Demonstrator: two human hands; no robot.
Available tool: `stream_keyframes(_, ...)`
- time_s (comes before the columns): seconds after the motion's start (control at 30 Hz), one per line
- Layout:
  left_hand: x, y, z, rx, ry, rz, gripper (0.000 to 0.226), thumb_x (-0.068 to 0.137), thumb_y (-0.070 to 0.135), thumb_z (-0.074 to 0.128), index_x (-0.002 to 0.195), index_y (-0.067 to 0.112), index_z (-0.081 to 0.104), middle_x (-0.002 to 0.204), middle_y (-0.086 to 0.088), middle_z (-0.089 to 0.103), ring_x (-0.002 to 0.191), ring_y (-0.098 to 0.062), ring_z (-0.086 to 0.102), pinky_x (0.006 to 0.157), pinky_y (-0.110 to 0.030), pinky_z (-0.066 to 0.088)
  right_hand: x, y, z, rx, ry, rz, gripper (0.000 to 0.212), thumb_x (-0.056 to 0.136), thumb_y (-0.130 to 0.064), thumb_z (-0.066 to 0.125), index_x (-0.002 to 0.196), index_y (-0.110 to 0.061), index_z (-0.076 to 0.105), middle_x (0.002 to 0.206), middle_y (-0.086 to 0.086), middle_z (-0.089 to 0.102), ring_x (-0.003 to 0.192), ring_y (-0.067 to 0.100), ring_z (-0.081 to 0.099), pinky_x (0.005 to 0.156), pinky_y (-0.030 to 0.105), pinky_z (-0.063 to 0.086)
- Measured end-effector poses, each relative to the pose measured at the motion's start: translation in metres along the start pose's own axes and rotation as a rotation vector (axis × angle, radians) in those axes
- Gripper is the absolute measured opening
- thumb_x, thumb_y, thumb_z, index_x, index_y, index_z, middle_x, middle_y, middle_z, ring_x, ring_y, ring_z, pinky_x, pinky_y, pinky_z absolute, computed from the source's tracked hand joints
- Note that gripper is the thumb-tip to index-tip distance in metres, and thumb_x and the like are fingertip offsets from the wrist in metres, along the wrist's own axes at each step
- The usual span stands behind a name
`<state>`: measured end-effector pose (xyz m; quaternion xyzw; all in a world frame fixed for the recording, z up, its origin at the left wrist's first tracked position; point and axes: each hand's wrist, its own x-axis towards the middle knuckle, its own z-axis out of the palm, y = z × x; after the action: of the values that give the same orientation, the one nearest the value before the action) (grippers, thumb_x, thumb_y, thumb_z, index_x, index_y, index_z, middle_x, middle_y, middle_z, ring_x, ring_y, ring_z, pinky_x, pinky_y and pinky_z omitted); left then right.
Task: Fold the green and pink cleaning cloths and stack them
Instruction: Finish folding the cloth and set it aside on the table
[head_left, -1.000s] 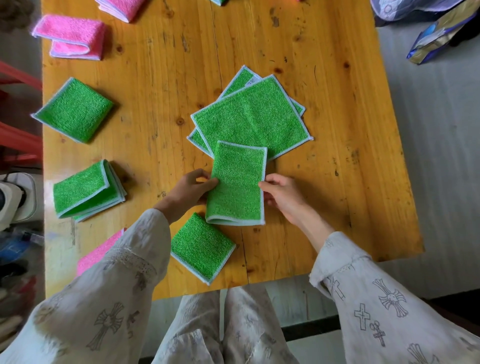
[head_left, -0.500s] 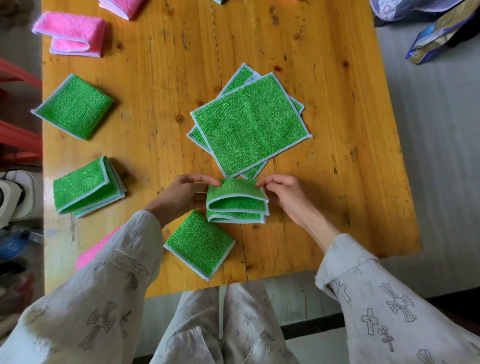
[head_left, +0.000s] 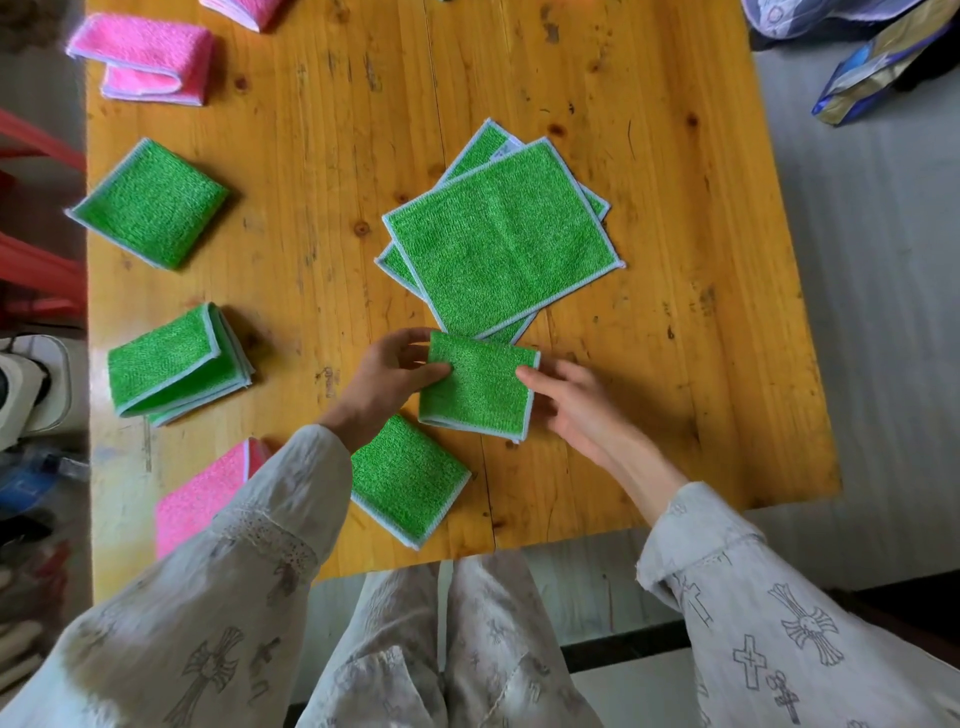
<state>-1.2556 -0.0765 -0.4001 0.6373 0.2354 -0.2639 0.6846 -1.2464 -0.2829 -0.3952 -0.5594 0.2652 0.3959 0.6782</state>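
Observation:
A small folded green cloth (head_left: 480, 387) lies on the wooden table (head_left: 649, 364) between my hands. My left hand (head_left: 384, 384) pinches its left edge, thumb on top. My right hand (head_left: 576, 405) touches its right edge with the fingertips. Just beyond it lies a pile of unfolded green cloths (head_left: 501, 241). Another folded green cloth (head_left: 408, 480) sits near the front edge, partly under my left sleeve. More folded green cloths lie at the left: a stack (head_left: 174, 364) and a single one (head_left: 150, 205). Pink cloths lie at the far left (head_left: 143, 57) and the near left (head_left: 202, 493).
The table's front edge runs just above my knees. Bags (head_left: 878, 67) lie on the grey floor at the far right. A white object (head_left: 31, 384) and red bars (head_left: 36, 260) stand off the table's left side.
The long half-folded green cloth was folded over toward me into a small square, and it now lies flat between both hands.

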Motion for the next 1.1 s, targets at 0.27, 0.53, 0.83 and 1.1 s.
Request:
stream_keyframes(0.27,-0.006,-0.008,0.013,0.511,0.287,0.109,0.033,0.091,0.020,0.054,0.121,0.006,0.051,0.097,-0.008,0.058,0.083,-0.023,0.057,0.069,-0.030,0.049,-0.005,0.002,0.003,-0.136,0.013,-0.016,0.011,0.087,-0.007,0.055,0.095,-0.002,0.062,0.098,0.007,0.066,0.092,0.017,0.063,0.087,0.032,0.049)
stream_keyframes(0.53,-0.010,-0.004,0.026,0.612,0.297,0.300,0.023,0.093,0.015,0.049,0.115,0.010,0.049,0.086,-0.008,0.058,0.064,-0.020,0.054,0.055,-0.027,0.044,-0.009,0.010,0.001,-0.160,0.096,-0.010,0.008,0.087,-0.006,0.056,0.085,-0.006,0.064,0.095,0.008,0.067,0.096,0.024,0.062,0.093,0.038,0.048)
stream_keyframes(0.83,-0.010,0.001,0.018,0.643,0.093,0.301,0.025,0.090,0.018,0.055,0.113,0.010,0.054,0.088,-0.008,0.059,0.070,-0.022,0.056,0.060,-0.025,0.042,-0.011,-0.022,0.009,-0.852,-0.092,-0.252,0.043,0.090,-0.035,0.050,0.127,-0.014,0.051,0.125,-0.004,0.056,0.110,0.001,0.046,0.091,0.018,0.033)
stream_keyframes(1.1,-0.015,0.003,0.026,0.668,-0.018,0.338,0.021,0.091,0.020,0.053,0.109,0.009,0.053,0.078,0.003,0.055,0.065,-0.017,0.054,0.056,-0.019,0.042,-0.013,-0.015,0.008,-0.909,0.001,-0.284,0.023,0.092,-0.025,0.051,0.086,-0.006,0.063,0.092,0.019,0.066,0.087,0.037,0.061,0.097,0.046,0.042)
